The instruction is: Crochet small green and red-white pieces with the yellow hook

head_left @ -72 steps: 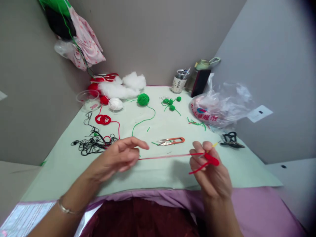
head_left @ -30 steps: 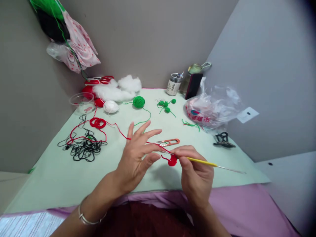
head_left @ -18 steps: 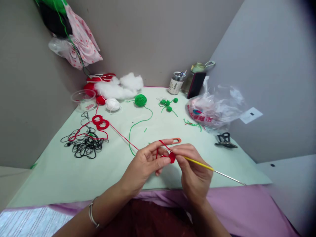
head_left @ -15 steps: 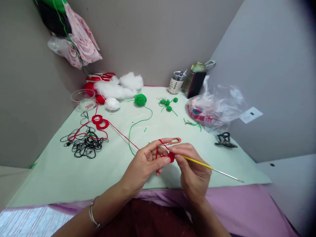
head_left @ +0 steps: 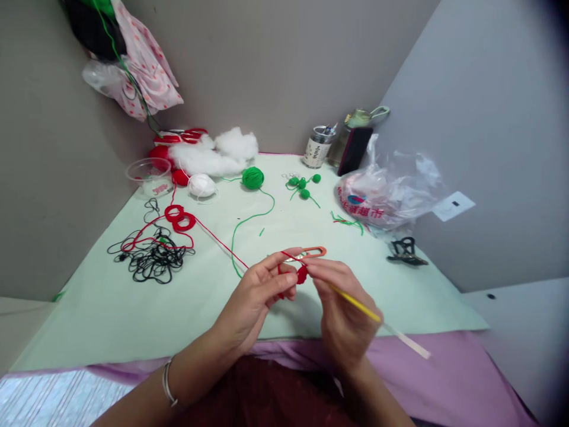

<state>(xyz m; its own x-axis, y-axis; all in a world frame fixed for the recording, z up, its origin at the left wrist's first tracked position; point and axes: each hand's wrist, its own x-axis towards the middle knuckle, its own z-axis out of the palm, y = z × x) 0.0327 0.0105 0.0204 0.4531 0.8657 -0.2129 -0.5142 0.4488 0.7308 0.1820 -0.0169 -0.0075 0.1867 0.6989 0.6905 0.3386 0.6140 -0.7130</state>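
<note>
Between thumb and fingers, my left hand (head_left: 262, 287) pinches a small red crochet piece (head_left: 302, 274), with red yarn (head_left: 221, 242) looped over its index finger and trailing back across the table. My right hand (head_left: 349, 308) is closed around a yellow-handled crochet hook (head_left: 358, 305); its tip meets the work, though my fingers cover the exact spot. The hook's rear end is blurred by motion. Just behind the hands lie small orange-handled scissors (head_left: 315, 252), partly covered by my fingers.
A tangled black cord (head_left: 155, 258) and red crocheted rings (head_left: 184, 222) are at left. Farther back are a green yarn ball (head_left: 252, 178), white yarn ball (head_left: 202, 185), stuffing (head_left: 208, 161) and small green balls (head_left: 304, 194). A plastic bag (head_left: 386, 190) and black claw clip (head_left: 406, 252) stand at right.
The crochet hook's rear end has swung down toward the table's front edge as my right hand turned. The red piece and my left fingers have shifted slightly up and left.
</note>
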